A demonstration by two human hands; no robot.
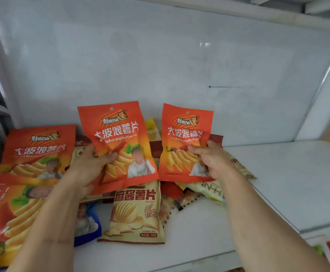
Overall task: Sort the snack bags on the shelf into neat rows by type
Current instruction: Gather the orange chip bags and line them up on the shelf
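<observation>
Left hand (90,165): gripping one orange chip bag (119,146) at its lower left edge, thumb across the front, bag upright and lifted above the pile.
Right hand (212,160): pinching a second orange chip bag (183,142) at its right edge, thumb on the front, also upright and lifted.
Held bags: same type, side by side with a narrow gap, long axes vertical, print facing out.
Matching bags: a leaning orange bag (40,150) against the back wall to the left of the pile, and a lying orange bag (7,216) in front of it, at the near left.
Key relation: the orange group sits left of both hands; left hand nearer to it, right hand farther with the pile between. Likely a leftward carry for both bags, kept upright to match the leaning one.
Pile (180,195): mixed bags directly under the held pair, overlapping; a beige chip bag (136,211) flat at its front, a blue bag (85,220) half hidden behind the left forearm, pale and dark red packets toward the right.
Progress: early by the look of it; orange row barely begun, other types unsorted.
Shelf (278,183): white, smooth, glossy, bare to the right of the pile.
Back wall (160,55): white panel with a thin dark mark right of the pile.
Room: little visible; another shelf edge above, something red and green below the shelf at the lower right, too cut off to name.
</observation>
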